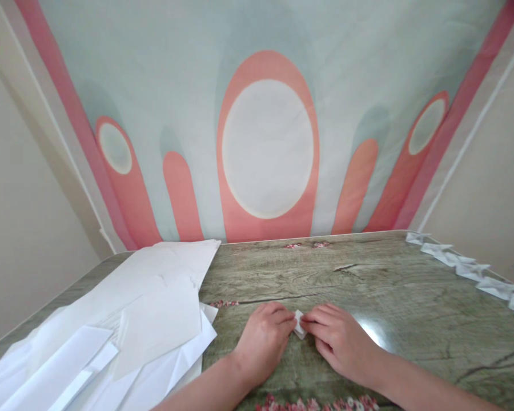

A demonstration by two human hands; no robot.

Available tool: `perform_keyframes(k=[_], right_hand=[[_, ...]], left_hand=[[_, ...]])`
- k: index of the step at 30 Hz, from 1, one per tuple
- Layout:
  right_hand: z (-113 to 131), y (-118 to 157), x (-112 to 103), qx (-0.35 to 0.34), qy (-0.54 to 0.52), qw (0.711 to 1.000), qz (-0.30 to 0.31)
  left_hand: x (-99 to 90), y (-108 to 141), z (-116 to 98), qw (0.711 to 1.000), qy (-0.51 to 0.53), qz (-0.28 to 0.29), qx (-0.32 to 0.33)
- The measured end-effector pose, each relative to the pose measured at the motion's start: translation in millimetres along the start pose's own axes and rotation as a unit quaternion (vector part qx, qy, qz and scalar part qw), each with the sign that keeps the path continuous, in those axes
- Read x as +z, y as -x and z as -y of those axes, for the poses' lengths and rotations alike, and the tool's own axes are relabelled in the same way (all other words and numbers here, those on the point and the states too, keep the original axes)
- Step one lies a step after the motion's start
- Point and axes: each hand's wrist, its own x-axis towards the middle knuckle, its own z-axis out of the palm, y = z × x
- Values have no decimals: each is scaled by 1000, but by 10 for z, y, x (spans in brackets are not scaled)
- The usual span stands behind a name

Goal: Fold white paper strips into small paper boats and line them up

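Note:
A small folded piece of white paper (299, 325) lies between my two hands, low over the wood-patterned tabletop. My left hand (269, 337) has its fingers closed on the left side of the paper. From the other side, my right hand (336, 337) pinches the paper with thumb and fingertips. Only the narrow middle of the paper shows; the fingers hide its edges.
White paper sheets (154, 291) lie in a loose pile at the left, with folded strips (64, 365) on top. Several folded white paper pieces (497, 287) line the right edge of the table (274, 268). A patterned cloth (268, 148) hangs behind.

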Motion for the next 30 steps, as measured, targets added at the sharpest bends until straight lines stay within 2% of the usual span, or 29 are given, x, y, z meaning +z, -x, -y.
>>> perform_keyframes(k=[6,11,19,30], right_hand=[[15,21,1,4,-14,1000,1],[52,37,3,22,-19,1000,-5],[26,-35,48,105,-52,992,-37],[-22,-20,40,67,44,997,-3]], left_hand=[[-45,-16,-24,999,-14,41,22],[-51,-17,-31,999,-20,46,17],[-52,-13,-62,995,-61,74,28],[-65,10,-133,996,-21,77,-28]])
